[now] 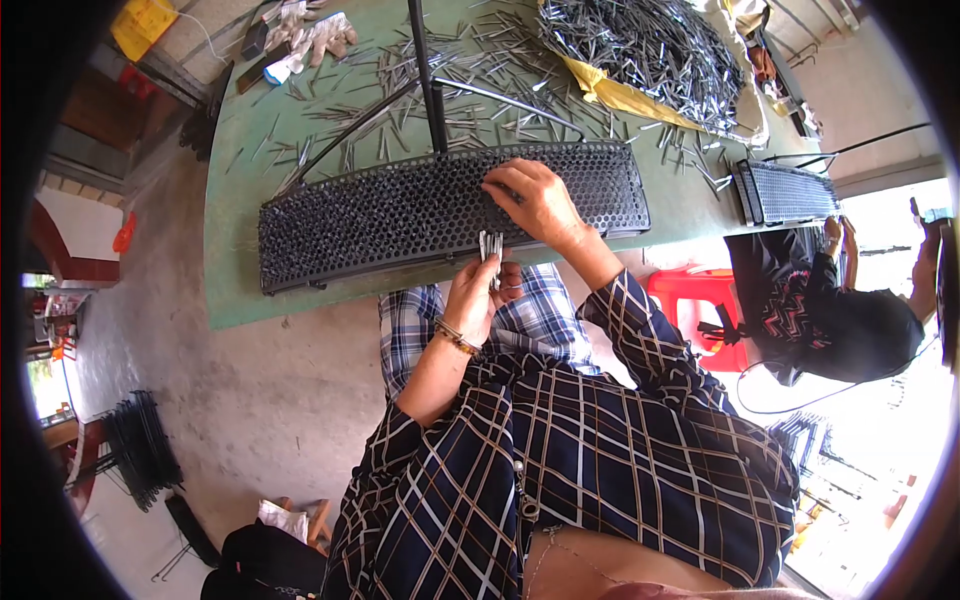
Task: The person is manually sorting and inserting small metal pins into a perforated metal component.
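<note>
A long black perforated rack (610,195) lies along the near edge of the green table (235,230). Many holes in its left part look filled with small shiny pieces, while plainer round holes show toward the right end. My left hand (472,300) is closed around a small bundle of thin metal strips (490,245), just below the rack's front edge. Over the middle of the rack, my right hand (543,210) has its fingers bent together at the holes. Whatever those fingertips hold, if anything, is too small to make out.
Loose strips (385,85) lie scattered beyond the rack, near a big heap of strips (650,60) on yellow-edged sacking. Black rods (430,80) rise behind the rack. Work gloves (320,40) lie far left. At right, another person (830,320) works at a second rack (790,193) beside a red stool (690,290).
</note>
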